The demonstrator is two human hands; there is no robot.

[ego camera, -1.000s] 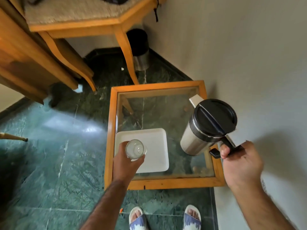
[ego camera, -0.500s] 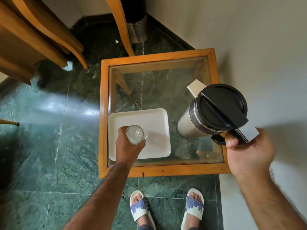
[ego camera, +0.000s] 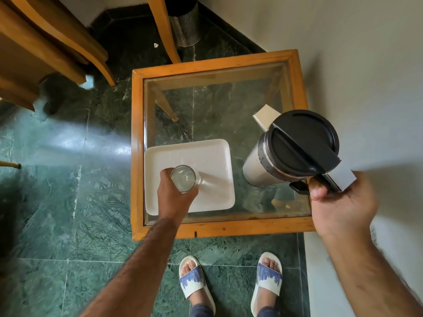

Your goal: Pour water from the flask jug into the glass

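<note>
A steel flask jug with a black lid hangs above the right side of the glass-topped table; my right hand grips its black handle. The jug is roughly upright and its spout points to the far left. A clear glass is upright over the white tray, held from the near side by my left hand. Whether the glass rests on the tray or is held just above it is not visible. No water is falling from the jug.
The wood-framed table stands against a white wall on the right. A perforated metal bin and wooden chair legs stand beyond it. More wooden furniture is at the far left. My sandalled feet stand on green marble floor.
The view has tilted down and moved closer to the table. The jug has risen nearer to the camera in my right hand. My left hand still holds the glass over the tray.
</note>
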